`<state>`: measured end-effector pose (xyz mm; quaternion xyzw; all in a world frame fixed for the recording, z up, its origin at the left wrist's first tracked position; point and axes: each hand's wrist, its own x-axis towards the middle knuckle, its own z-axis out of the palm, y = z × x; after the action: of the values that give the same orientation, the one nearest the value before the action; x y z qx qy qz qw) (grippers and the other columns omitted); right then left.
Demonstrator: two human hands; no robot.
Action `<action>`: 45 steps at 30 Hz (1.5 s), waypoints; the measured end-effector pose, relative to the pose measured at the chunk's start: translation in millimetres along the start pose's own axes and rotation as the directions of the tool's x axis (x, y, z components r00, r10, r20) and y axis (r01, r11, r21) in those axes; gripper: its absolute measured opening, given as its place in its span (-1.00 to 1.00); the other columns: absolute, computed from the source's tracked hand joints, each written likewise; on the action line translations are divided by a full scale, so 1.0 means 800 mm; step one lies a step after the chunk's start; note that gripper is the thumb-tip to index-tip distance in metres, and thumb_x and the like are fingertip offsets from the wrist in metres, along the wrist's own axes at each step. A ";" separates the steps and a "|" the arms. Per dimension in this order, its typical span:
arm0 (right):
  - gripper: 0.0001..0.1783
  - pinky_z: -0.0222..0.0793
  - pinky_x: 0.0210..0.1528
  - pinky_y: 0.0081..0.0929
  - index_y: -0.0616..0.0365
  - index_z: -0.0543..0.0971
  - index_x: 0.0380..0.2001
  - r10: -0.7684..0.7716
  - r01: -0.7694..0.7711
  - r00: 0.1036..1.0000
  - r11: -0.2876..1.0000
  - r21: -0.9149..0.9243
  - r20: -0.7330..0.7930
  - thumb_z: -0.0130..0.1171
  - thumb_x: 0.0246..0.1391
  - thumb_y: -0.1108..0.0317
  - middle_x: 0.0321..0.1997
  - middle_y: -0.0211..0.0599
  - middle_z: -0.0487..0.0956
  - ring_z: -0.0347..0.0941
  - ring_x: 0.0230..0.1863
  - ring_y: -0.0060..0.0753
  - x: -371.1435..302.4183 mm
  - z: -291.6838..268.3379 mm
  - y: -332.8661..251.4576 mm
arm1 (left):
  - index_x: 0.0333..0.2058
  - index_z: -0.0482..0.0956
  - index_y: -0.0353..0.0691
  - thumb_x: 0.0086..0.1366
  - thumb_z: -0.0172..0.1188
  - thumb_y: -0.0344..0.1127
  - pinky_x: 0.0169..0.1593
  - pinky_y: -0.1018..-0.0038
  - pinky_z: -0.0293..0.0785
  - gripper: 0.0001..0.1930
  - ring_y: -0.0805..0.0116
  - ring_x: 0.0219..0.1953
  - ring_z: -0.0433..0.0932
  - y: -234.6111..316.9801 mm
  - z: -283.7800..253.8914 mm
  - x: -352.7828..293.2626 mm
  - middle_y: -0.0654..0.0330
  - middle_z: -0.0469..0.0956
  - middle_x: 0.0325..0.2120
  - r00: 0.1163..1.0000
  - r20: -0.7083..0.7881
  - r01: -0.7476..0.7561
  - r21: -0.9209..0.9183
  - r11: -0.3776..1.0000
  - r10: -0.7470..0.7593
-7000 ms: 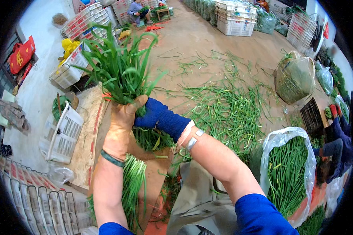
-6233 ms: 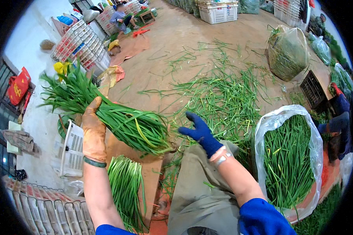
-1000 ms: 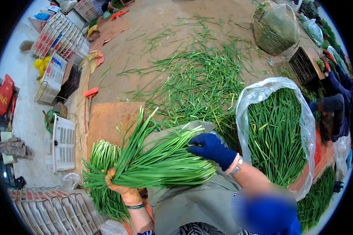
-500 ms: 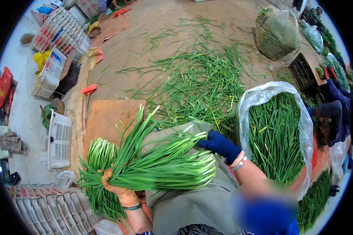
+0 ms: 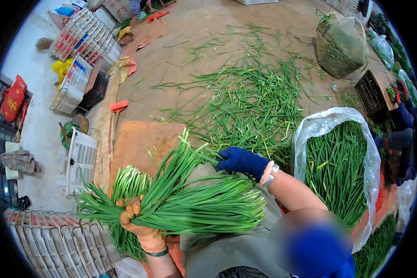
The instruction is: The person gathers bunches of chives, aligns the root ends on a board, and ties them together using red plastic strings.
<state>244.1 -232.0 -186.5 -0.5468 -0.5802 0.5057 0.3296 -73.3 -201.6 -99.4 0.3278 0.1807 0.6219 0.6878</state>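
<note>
A thick bunch of garlic chives (image 5: 199, 206) lies across my lap, its pale stem ends toward the right. My left hand (image 5: 141, 222), in an orange-tan glove, is wrapped round the leafy part. A smaller group of stalks (image 5: 173, 160) angles upward out of that grip. My right hand (image 5: 243, 163), in a navy glove, has its fingers closed on thin chive stalks at the upper edge of the bunch; the fingertips are partly hidden. Behind my left hand, another bunch of chives (image 5: 130, 181) with whitish ends rests on an orange-brown board (image 5: 146, 139).
Loose chives (image 5: 255, 102) are strewn over the brown floor ahead. To my right stands a clear plastic bag (image 5: 301, 143) full of chives. A co-worker's dark sleeve (image 5: 401, 143) shows at the far right. White crates (image 5: 81, 157) and a red-orange scraper-like tool (image 5: 119, 106) lie left.
My right hand has moved left, from the pale stem ends to the upper side of the bunch. My left hand still grips the chives. The whole view has shifted slightly.
</note>
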 end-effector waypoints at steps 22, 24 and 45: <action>-0.30 0.17 0.10 -0.39 0.15 0.27 0.08 -0.192 0.258 0.903 0.958 0.127 -0.384 0.23 -0.13 0.12 0.06 -0.05 0.36 0.28 0.08 -0.26 -0.007 -0.076 -0.045 | -0.70 0.17 0.00 -0.02 0.15 -0.25 -0.16 0.41 0.26 -0.71 0.51 -0.53 0.20 0.058 -0.056 -0.001 0.40 0.14 -0.65 0.989 -0.135 0.087 0.242 0.966 -0.055; -0.25 0.18 0.09 -0.36 0.08 0.29 0.08 -0.413 0.411 0.900 0.911 -0.045 -0.143 0.20 -0.17 -0.05 0.06 0.00 0.35 0.28 0.09 -0.19 0.016 -0.041 -0.072 | -0.70 0.18 0.00 -0.03 0.15 -0.25 -0.19 0.43 0.26 -0.72 0.51 -0.53 0.19 0.046 -0.041 0.002 0.40 0.13 -0.66 0.982 -0.183 0.081 0.233 0.969 -0.038; 0.07 0.15 0.11 -0.40 0.22 -0.06 0.21 -0.153 0.076 0.972 0.922 0.381 0.178 0.38 -0.29 0.18 0.12 0.00 0.26 0.23 0.10 -0.24 -0.050 0.014 0.025 | -0.71 0.20 -0.01 0.05 -0.02 -0.23 -0.22 0.43 0.28 -0.78 0.43 -0.47 0.30 0.018 -0.130 -0.043 0.40 0.25 -0.68 0.920 -0.393 0.053 0.107 0.993 -0.006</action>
<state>247.5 -275.6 -201.8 -0.3847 -0.5359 0.6393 0.3950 -158.0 -211.6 -170.4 0.2332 0.3552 0.6530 0.6269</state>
